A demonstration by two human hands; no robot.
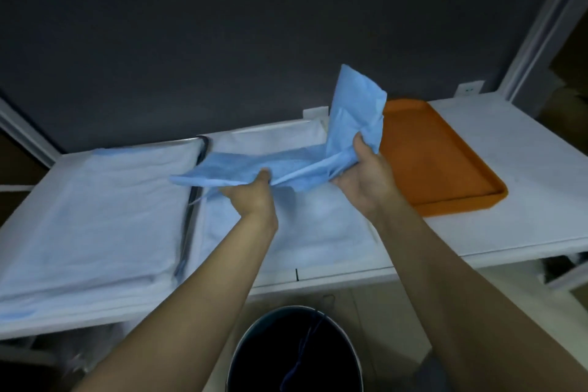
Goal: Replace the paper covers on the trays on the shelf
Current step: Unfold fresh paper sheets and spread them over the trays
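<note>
Blue paper cover gripped between both hands

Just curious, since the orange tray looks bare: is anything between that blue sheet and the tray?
Nothing visible. Both hands, left hand and right hand, hold the blue paper cover just left of the orange tray, whose surface lies bare.

A dark round bin sits on the floor at 6 o'clock, its rim pale. A dark wall fills the view toward 12 o'clock. A small white outlet shows at 2 o'clock.
</note>
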